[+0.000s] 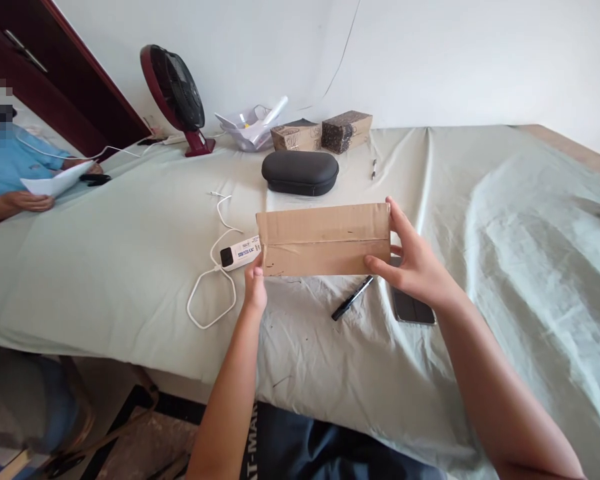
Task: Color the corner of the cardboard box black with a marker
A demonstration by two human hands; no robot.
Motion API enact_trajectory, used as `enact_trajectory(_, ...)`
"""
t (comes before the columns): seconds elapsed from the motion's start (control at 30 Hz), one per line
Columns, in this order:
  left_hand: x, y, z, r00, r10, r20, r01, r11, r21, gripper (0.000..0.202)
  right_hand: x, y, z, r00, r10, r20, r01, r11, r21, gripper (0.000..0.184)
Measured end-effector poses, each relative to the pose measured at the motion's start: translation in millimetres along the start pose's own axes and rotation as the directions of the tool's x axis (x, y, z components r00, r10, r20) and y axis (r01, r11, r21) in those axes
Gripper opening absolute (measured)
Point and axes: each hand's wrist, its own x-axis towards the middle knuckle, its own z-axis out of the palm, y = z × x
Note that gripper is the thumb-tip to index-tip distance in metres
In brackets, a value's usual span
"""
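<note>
You held the cardboard box [324, 239] above the sheet [130, 267], a hand at each end to keep it level. Your left hand [255, 287] pinched its 7 o'clock corner; your right hand [415, 263] squeezed the 3 o'clock end.

The left grip [255, 288] pinches the cardboard box [324, 240] at its lower left corner; the right grip [415, 267] clasps its right end, above a pen [352, 298] on the table [105, 267].

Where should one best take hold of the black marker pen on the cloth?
Probably the middle of the black marker pen, from above, pinching across its slim barrel. It lies flat and slanted on the pale green cloth; its far end is close to the brown cardboard piece and the right hand.
</note>
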Motion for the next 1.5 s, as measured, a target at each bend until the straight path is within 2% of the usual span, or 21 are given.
enact_trajectory(0.13,1,-1,-1.2,0.997,0.008,0.077,-0.009,1.000,0.013,0.086,0,-2,-1,1.000,0.006,0.002,-0.006,1.000,-0.022,0.110)
enact_trajectory(0.27,1,-8,-3.0,0.994,0.005,0.107,-0.007,1.000,0.017,0.078,3,2,-2,0.999,0.044,-0.017,-0.044,0.999,0.012,0.103)
enact_trajectory(0.33,0,-14,-4.7,0.994,-0.005,0.106,0.004,1.000,0.005,0.071,7,7,-2,0.994,0.092,-0.063,-0.083,0.988,0.132,0.091)
enact_trajectory(0.4,-3,-19,-6.2,0.994,-0.015,0.108,0.017,1.000,-0.016,0.065,10,13,0,0.980,0.175,-0.100,-0.136,0.941,0.310,0.074)
enact_trajectory(0.47,-6,-24,-7.1,0.991,-0.022,0.134,0.027,0.999,-0.035,0.061,13,17,5,0.968,0.243,-0.064,-0.188,0.870,0.456,0.065)
enact_trajectory(0.53,-9,-26,-6.8,0.985,-0.021,0.172,0.030,0.998,-0.050,0.060,14,20,9,0.966,0.260,0.003,-0.225,0.829,0.512,0.068)
enact_trajectory(0.63,-11,-23,-4.0,0.980,0.007,0.201,0.008,0.997,-0.075,0.069,14,22,11,0.975,0.215,0.057,-0.217,0.863,0.457,0.086)
enact_trajectory(0.73,-11,-15,0.3,0.981,0.028,0.190,-0.009,0.995,-0.100,0.085,15,24,8,0.993,0.085,0.083,-0.107,0.943,0.315,0.107)
enact_trajectory(0.83,-9,-6,3.5,0.987,0.009,0.163,0.005,0.997,-0.083,0.074,17,23,5,0.994,-0.021,0.104,-0.006,0.966,0.257,0.122)
enact_trajectory(0.9,-8,-1,4.5,0.989,0.004,0.148,0.006,0.998,-0.068,0.068,18,21,5,0.993,-0.032,0.115,-0.004,0.956,0.294,0.116)
enact_trajectory(1.03,-10,3,5.5,0.992,0.006,0.127,0.002,0.998,-0.065,0.063,18,15,6,0.995,-0.024,0.101,-0.014,0.931,0.365,0.091)
enact_trajectory(1.2,-13,3,6.7,0.993,-0.002,0.120,0.009,0.998,-0.057,0.063,16,12,2,0.998,-0.021,0.065,-0.003,0.935,0.354,0.072)
enact_trajectory(1.37,-13,2,7.3,0.990,0.010,0.138,-0.002,0.998,-0.059,0.063,17,14,-2,0.998,-0.027,0.059,0.005,0.939,0.343,0.074)
enact_trajectory(1.5,-9,3,9.7,0.988,0.036,0.153,-0.020,0.994,-0.107,0.086,17,20,-8,0.997,-0.051,0.058,0.031,0.952,0.304,0.089)
